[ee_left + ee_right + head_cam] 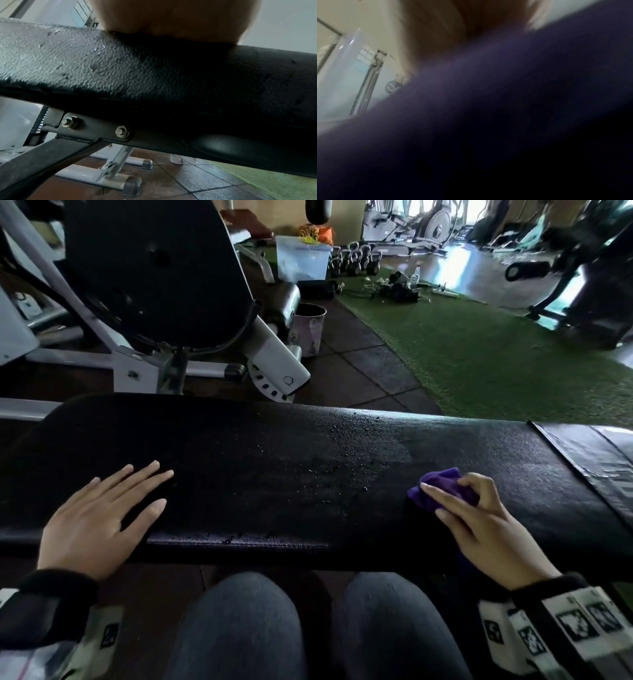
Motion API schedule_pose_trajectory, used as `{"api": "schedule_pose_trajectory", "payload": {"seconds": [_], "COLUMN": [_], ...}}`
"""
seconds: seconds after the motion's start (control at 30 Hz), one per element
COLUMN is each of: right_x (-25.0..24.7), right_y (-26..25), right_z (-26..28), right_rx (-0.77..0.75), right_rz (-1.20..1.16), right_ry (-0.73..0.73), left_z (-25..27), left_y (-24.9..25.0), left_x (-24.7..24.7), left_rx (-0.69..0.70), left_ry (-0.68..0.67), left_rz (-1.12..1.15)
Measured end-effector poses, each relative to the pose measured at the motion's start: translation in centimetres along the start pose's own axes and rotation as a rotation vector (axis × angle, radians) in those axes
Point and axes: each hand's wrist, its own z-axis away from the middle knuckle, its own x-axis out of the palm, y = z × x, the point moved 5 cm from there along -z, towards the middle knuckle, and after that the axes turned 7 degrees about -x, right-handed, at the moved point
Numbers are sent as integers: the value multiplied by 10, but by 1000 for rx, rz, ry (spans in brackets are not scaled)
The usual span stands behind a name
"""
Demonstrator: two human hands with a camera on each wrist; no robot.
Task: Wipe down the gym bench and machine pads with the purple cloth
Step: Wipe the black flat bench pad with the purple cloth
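Observation:
A long black padded bench (308, 446) runs left to right in front of me, with water droplets (335, 470) scattered over its middle. My left hand (102, 515) lies flat on its left end, fingers straight and spread. My right hand (479, 522) grips a bunched purple cloth (442, 487) on the pad's right part. In the left wrist view the palm (171, 17) rests on the textured pad edge (85, 65). The right wrist view is blurred, filled by the purple cloth (471, 108).
A black machine back pad (154, 268) on a white frame (137, 368) stands behind the bench. A small bin (306, 328), a clear storage box (301, 258), several kettlebells (354, 261) and green turf (496, 354) lie beyond. My knees (315, 628) sit below the bench.

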Motion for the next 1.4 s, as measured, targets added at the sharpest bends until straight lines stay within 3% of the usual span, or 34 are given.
{"api": "schedule_pose_trajectory", "payload": {"seconds": [0.17,0.3,0.43,0.6,0.73,0.87,1.03,1.23,1.4], "right_x": [17,14,5,6,27,29,31,28,12], "right_y": [-24,-49,-36,-6,0,-19,-48,-69,-31], "right_z": [-25,-8,5,-22,-56,-78,-100,-73,-67], "right_rx": [-16,-155,-161,54,203,279,174,-188,-145], "right_rz": [31,-62,-98,-70,93,112,217,115,131], "right_ry": [-78,-109,-181,-221,-479,-714,-839,-898,-941], "left_z": [-1,1,0,-2,-2,-3,-3,-2,-4], "left_y": [-2,0,1,0,2,0,-3,-4,-4], "left_x": [0,0,-1,-2,-2,-1,2,3,3], "left_rx": [-2,-2,4,14,20,16,2,-3,-1], "left_ry": [-9,14,31,49,63,64,70,68,77], "left_rz": [0,12,18,22,29,21,29,45,35]}}
